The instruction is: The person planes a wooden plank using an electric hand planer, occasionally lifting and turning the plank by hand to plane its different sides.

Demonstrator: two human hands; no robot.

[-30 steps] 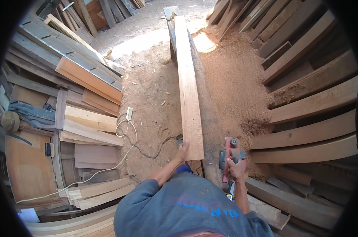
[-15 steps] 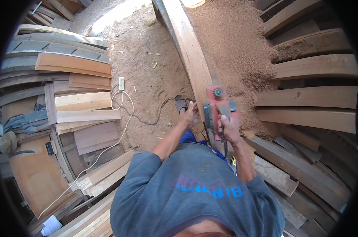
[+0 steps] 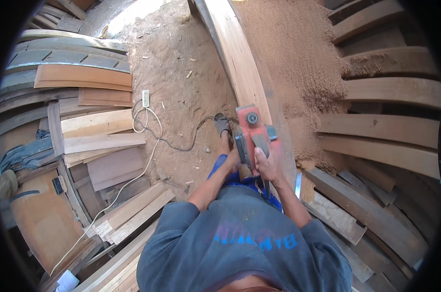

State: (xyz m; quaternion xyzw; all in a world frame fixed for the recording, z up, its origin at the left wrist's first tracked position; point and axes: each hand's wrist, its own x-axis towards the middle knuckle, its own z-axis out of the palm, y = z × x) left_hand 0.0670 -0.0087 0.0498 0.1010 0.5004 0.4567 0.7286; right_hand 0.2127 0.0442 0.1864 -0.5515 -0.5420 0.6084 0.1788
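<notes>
My right hand (image 3: 269, 164) is wrapped round the rear handle of a red and black electric hand planer (image 3: 249, 127). The planer sits over the near end of a long pale wooden board (image 3: 240, 63), close to my body. The board stretches away from me toward the top of the view. Beside the planer, on its left, is my left hand (image 3: 234, 161), low and near my knee. Its fingers are hidden behind the tool, so whether they grip anything cannot be made out.
A dark cord (image 3: 193, 141) runs across the dusty floor toward a white socket block (image 3: 145, 99) on a pale cable. Stacked planks (image 3: 103, 144) line the left, thick beams (image 3: 381, 129) the right. Sawdust (image 3: 288, 53) lies heaped right of the board. My sandalled foot (image 3: 222, 122) stands left of it.
The planer and my right hand have shifted left relative to the board. My left hand has drawn back toward my body, and its fingers have gone out of sight behind the planer.
</notes>
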